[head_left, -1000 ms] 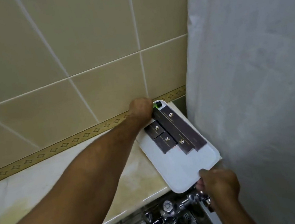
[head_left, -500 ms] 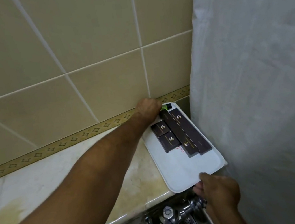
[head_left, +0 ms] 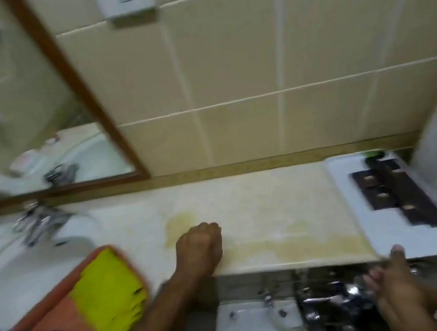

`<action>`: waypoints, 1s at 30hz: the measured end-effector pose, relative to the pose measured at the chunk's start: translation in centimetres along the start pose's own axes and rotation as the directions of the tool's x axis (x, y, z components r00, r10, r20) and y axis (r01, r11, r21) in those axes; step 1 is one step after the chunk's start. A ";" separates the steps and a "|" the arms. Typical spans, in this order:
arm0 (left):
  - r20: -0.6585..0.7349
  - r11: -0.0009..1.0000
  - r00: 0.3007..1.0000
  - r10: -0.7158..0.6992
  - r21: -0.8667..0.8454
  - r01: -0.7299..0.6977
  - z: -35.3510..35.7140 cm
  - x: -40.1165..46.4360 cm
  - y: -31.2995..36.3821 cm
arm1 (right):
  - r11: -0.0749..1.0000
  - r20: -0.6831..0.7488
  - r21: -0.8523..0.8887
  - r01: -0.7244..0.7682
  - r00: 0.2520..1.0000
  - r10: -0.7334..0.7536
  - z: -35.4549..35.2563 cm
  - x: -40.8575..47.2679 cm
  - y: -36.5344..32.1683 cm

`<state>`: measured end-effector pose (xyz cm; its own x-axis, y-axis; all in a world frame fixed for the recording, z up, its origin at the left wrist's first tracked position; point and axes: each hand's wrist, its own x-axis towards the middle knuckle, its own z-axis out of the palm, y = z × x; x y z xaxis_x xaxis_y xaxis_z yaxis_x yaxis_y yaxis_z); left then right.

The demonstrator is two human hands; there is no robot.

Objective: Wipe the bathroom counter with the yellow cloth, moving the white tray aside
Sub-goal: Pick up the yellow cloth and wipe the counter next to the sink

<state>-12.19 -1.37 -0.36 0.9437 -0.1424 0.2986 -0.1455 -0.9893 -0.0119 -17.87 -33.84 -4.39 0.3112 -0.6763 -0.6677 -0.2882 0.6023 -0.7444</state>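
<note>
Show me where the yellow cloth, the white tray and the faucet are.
yellow cloth (head_left: 108, 290): head view, middle of the folded cloth.
white tray (head_left: 407, 239): head view, bare surface near its front edge.
faucet (head_left: 37, 221): head view, blurred chrome body by the basin.

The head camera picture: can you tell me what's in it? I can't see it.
A person's left hand rests on a stained cream bathroom counter, while the right hand touches the front edge of a white tray holding dark boxes at the right end. A yellow cloth lies at the left, by the sink.
</note>
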 end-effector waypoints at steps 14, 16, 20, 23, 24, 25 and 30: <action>0.338 0.711 0.669 -0.662 0.000 0.703 -1.0 -8.7 -24.9 | 0.528 0.854 -0.316 0.788 0.479 -0.204 15.0 -28.1 20.5; 0.319 0.694 0.659 -0.681 -0.008 0.720 0.0 -8.7 -25.1 | 0.496 0.868 -0.306 0.813 0.452 -0.205 14.8 -27.9 21.2; 0.404 0.651 0.599 -0.692 -0.011 0.759 -0.1 -7.7 -25.8 | 0.429 0.882 -0.305 0.850 0.422 -0.211 13.6 -26.9 21.1; 0.495 0.690 0.599 -0.629 0.001 0.724 -2.3 -6.8 -26.4 | 0.437 0.881 -0.300 0.848 0.421 -0.214 12.8 -26.5 20.9; 0.502 0.732 0.626 -0.597 0.021 0.681 -3.5 -6.6 -26.3 | 0.456 0.880 -0.300 0.838 0.427 -0.208 12.8 -26.6 20.8; 0.499 0.785 0.672 -0.547 0.027 0.619 -4.8 -6.4 -26.1 | 0.480 0.882 -0.291 0.828 0.426 -0.200 12.8 -26.8 20.7; 0.530 0.858 0.825 -0.199 -0.312 0.408 -13.0 -6.6 -23.7 | 0.482 0.990 -0.134 0.866 0.139 0.025 14.0 -27.8 19.1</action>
<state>-18.82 23.41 10.33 0.9644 0.0627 -0.2569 0.1674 -0.8968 0.4097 -19.32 2.46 -0.13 0.9325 0.3412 -0.1187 0.0097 -0.3521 -0.9359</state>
